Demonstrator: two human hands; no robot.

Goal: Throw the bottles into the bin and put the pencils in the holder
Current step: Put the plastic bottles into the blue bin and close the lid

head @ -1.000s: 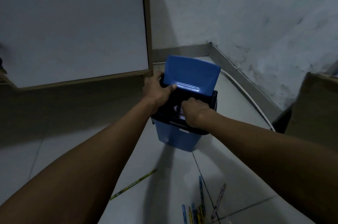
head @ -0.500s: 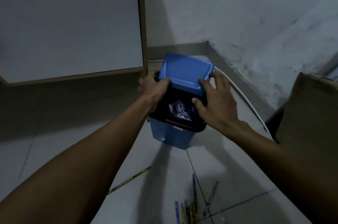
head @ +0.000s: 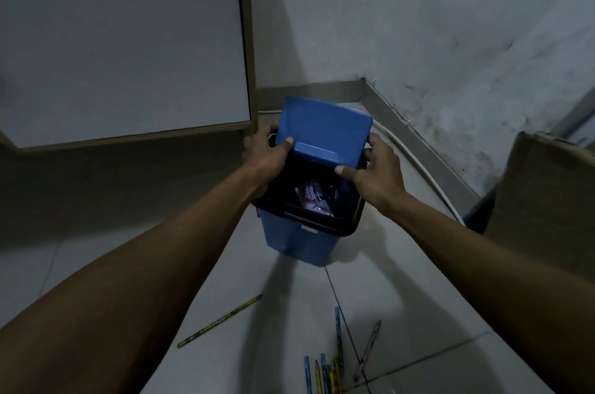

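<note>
A small blue bin with a black rim stands on the tiled floor in the room's corner. Its blue flap lid is tilted up, and crumpled shiny bottle plastic shows inside. My left hand grips the lid's left edge, thumb on top. My right hand holds the lid's right side, thumb at its front corner. Several pencils lie bunched on the floor near the bottom edge. One yellow-green pencil lies apart at the left. No holder is in view.
A white board with a wooden frame leans at the left of the bin. A cardboard box stands at the right. A white cable runs along the skirting of the stained wall.
My right hand came out of the bin's opening and moved up to the lid's right side. The left hand stayed on the lid's left edge.
</note>
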